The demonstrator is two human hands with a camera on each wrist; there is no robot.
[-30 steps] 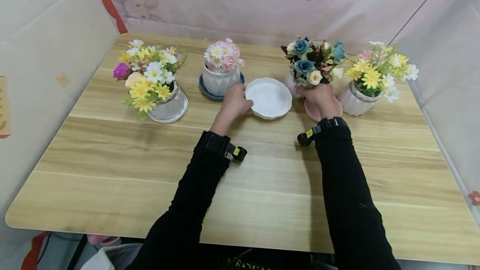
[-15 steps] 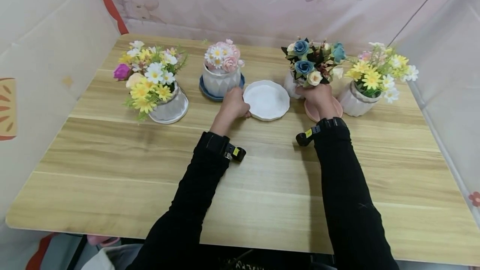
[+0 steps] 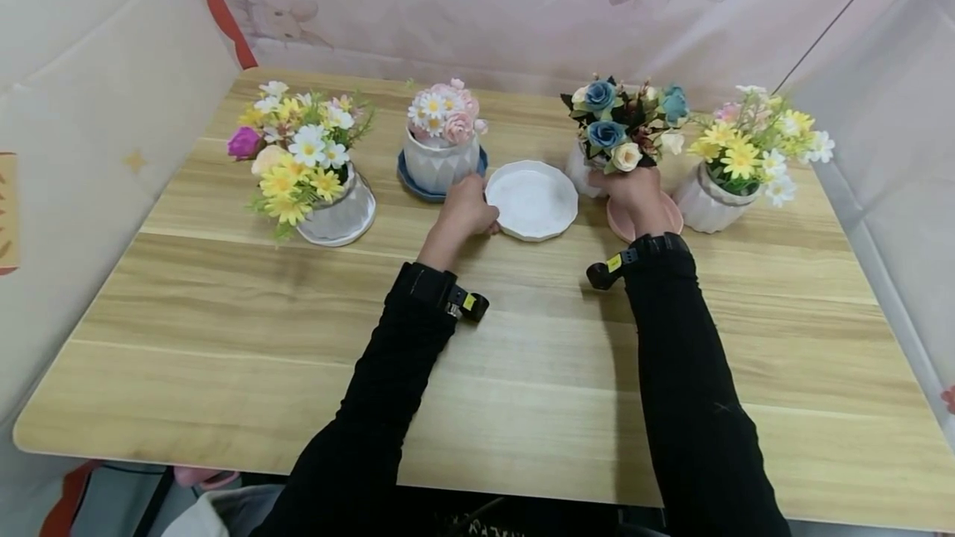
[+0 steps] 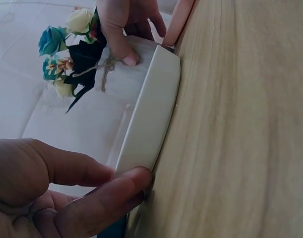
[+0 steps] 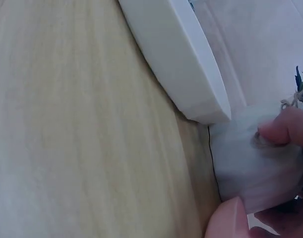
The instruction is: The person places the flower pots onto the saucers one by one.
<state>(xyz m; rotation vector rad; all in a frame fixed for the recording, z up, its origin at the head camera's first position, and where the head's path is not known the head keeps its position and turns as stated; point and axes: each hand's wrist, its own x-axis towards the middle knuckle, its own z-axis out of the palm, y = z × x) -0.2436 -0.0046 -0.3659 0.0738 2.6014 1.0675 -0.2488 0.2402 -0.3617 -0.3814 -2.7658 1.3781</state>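
My left hand (image 3: 464, 207) pinches the left rim of a white scalloped saucer (image 3: 533, 201), which lies on the table. In the left wrist view, thumb and fingers hold the saucer's edge (image 4: 151, 99). My right hand (image 3: 634, 191) grips a white flower pot (image 5: 260, 158) with blue and cream roses (image 3: 606, 134) in it. The pot stands on the table just right of the white saucer, its right part hidden behind the hand. Beneath my right wrist lies a pink saucer (image 3: 618, 222), partly covered.
At left, a grey-white pot of yellow and white flowers (image 3: 293, 152) stands on a white saucer. A white pot with pink flowers (image 3: 442, 157) sits on a blue saucer (image 3: 418, 187). Another white pot (image 3: 712, 199) of yellow flowers is at right. Behind the table hangs a pink curtain (image 3: 462, 7).
The white saucer has shifted slightly left and a little toward me with my left hand, then stayed nearly still. My right hand keeps its grip on the rose pot.
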